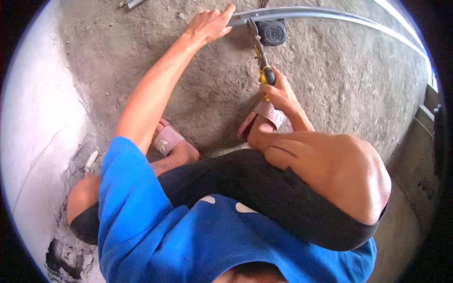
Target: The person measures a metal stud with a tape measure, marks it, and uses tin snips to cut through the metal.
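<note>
My left hand (211, 24) is closed round the left end of a long, thin metal channel (306, 12), which stretches away to the right just above the ground. In my right hand (281, 92) are the black-and-yellow handles of a pair of tin snips (257, 47). The snips point away from me, and their metal jaws reach the channel a little right of my left hand. Whether the blades have bitten into the metal cannot be made out. A dark, squarish tape measure (272, 33) lies on the ground beside the jaws, close under the channel.
Rough concrete floor (207, 89) spreads around my feet, which wear pink slides (169, 140). A pale wall (33, 108) rises on the left, with broken plaster and a hole (63, 257) at its foot. Another metal piece (132, 3) lies at the far left.
</note>
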The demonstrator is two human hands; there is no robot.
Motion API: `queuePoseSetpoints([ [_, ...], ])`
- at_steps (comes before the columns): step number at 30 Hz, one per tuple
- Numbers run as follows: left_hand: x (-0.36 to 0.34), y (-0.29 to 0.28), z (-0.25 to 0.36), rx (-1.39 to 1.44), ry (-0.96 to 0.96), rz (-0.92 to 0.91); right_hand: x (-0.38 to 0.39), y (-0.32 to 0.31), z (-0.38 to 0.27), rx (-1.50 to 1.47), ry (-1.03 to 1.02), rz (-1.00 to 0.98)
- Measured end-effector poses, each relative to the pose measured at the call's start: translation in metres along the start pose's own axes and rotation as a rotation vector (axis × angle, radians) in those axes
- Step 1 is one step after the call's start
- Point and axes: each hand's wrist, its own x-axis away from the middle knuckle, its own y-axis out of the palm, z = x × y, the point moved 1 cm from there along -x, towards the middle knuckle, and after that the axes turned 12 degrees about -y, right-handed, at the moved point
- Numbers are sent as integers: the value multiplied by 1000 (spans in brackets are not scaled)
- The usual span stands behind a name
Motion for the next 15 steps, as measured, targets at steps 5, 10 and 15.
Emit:
queuePoseSetpoints([
  [5, 6, -19, 6, 101, 10, 75, 14, -4, -17, 45, 13, 19],
  [10, 21, -34, 14, 21, 10, 88, 20, -10, -26, 100, 63, -43],
  [15, 32, -33, 23, -76, 0, 124, 21, -8, -28, 75, 58, -34],
])
